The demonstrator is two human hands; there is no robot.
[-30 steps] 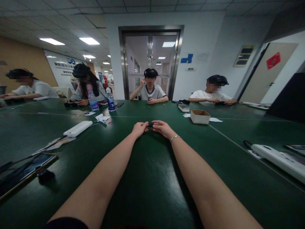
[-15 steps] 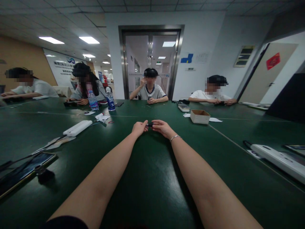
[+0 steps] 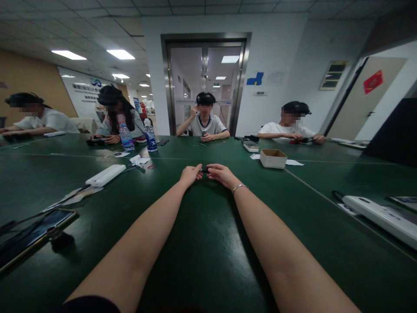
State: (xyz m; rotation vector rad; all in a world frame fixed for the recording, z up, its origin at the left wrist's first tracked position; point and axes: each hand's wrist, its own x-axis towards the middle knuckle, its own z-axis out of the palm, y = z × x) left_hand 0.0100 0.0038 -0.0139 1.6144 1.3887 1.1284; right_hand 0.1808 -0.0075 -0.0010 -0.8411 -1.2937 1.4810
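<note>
While both arms stretch toward mid-desk [image 3: 202, 243], the left hand [image 3: 190, 175] and right hand [image 3: 221, 174] pinch a small black part [image 3: 204, 170] between their fingers; its assembly looks unfinished.

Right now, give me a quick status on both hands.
Left hand and right hand pinch a small black object between them over the green table. Nothing between the arms.

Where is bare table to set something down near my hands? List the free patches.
Free: green table between your forearms; right of right hand, before the cardboard box. Crowded: beyond left hand, papers, bottles, white power strip; tablet lower left.
</note>
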